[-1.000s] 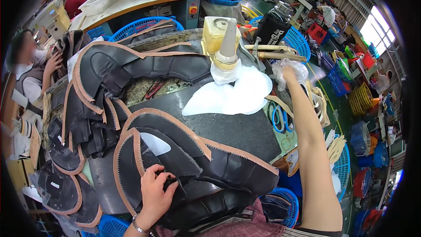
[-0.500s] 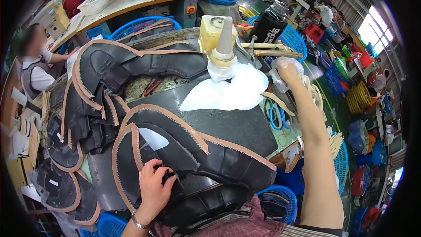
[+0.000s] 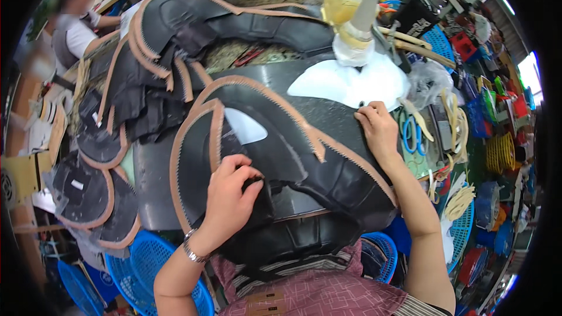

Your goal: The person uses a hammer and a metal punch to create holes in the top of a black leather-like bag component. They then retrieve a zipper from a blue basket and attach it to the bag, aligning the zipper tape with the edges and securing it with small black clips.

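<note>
My left hand (image 3: 233, 194) is pinched closed on the edge of a black shoe upper piece (image 3: 345, 169) with a brown zigzag-cut border. A white patch (image 3: 246, 125) lies on the black material above this hand. Over the dark work board, my right hand (image 3: 379, 133) is closed, thumb and fingers together. At its fingertips shows a small dark piece (image 3: 362, 104), too small to name. Just beyond it lie white sheets (image 3: 351, 85), under a grey cone-shaped tool (image 3: 366, 11) with a wrapped base.
Blue-handled scissors (image 3: 413, 134) and a crumpled clear plastic bag (image 3: 434, 82) lie to the right. More black brown-edged uppers (image 3: 85, 190) are piled at left. Blue baskets (image 3: 149, 263) stand below the table. Another person (image 3: 82, 32) sits at the far left.
My right hand has come back from the plastic bag toward the board's middle, now with a small dark piece at its fingertips. My left hand keeps its pinch. The whole view has shifted.
</note>
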`<state>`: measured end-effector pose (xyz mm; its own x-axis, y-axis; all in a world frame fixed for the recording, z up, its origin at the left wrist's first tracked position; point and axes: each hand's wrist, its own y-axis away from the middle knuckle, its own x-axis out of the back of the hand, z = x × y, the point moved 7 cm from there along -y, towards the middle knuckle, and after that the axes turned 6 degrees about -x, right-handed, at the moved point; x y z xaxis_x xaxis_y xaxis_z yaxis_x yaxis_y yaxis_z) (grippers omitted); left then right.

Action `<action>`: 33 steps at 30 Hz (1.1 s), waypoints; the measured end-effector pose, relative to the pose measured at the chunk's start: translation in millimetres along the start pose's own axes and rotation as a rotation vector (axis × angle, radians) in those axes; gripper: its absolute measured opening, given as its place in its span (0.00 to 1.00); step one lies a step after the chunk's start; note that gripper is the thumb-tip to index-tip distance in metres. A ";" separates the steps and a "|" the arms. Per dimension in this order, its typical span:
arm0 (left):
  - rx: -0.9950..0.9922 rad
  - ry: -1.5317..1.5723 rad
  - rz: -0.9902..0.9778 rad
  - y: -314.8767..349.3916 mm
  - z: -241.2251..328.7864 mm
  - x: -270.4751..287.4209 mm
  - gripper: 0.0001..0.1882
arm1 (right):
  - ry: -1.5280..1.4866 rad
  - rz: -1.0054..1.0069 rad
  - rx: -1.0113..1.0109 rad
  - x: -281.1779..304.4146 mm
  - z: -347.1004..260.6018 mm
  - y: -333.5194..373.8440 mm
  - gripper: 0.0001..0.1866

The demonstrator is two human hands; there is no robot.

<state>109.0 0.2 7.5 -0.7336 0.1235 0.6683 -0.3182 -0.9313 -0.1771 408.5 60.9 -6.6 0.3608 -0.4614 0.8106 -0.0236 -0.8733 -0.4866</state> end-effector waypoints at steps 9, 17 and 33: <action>0.004 -0.013 0.058 4.2 1.8 1.1 0.06 | -0.104 0.048 -0.039 28.3 -8.1 -8.0 0.04; -0.004 0.012 0.072 4.5 -1.1 0.1 0.06 | -1.291 -0.374 -0.826 -3.3 -25.8 5.8 0.06; 0.020 0.019 0.066 7.0 -4.7 -1.0 0.06 | -0.359 -0.516 0.333 -14.6 -161.2 28.9 0.10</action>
<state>104.7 -4.9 2.1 -0.7637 0.0677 0.6421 -0.2570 -0.9442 -0.2061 252.2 17.2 20.1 0.5356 0.1283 0.8347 0.4985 -0.8458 -0.1898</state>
